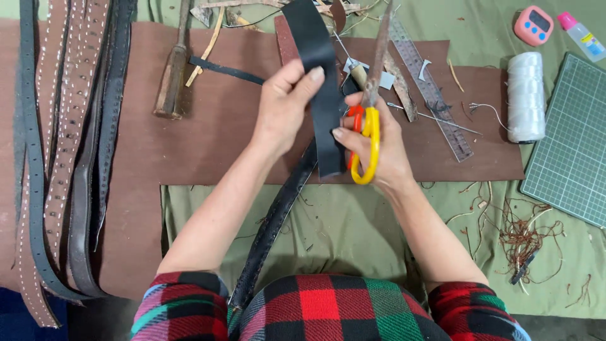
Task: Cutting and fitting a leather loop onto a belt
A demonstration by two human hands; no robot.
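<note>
The left hand [284, 104] has its grip clamped on a flat strip of matte black leather [320, 82], thumb on the near face and fingers behind, holding it upright above the bench. Just right of the strip, the right hand [379, 142] has its fingers closed through the yellow and orange plastic loops of a pair of scissors with long dull steel blades [372, 95]. The blades point away from the body, running up beside the strip's right edge and looking nearly shut; whether they bite into the leather I cannot tell.

As a judgement, the cut is barely begun: the strip still reads as one whole piece with straight edges, and no fresh offcut hangs from it.

Below the strip, a long dark stitched leather belt [271, 233] curves down toward the person's red, green and black plaid clothing. Under both hands lies a broad sheet of smooth brown leather [189, 139] on the olive green cloth of the bench [353, 233]. Far left of the strip lie several long punched and stitched belts in brown and black [63, 158], and nearer, a wooden-handled tool [172, 79]. Right of the strip lie a clear plastic ruler [435, 101], a spool of glossy white thread [526, 96], a green gridded cutting mat [571, 151], a small pink timer [533, 25], and a tangle of thin brown leather shavings [521, 237].
</note>
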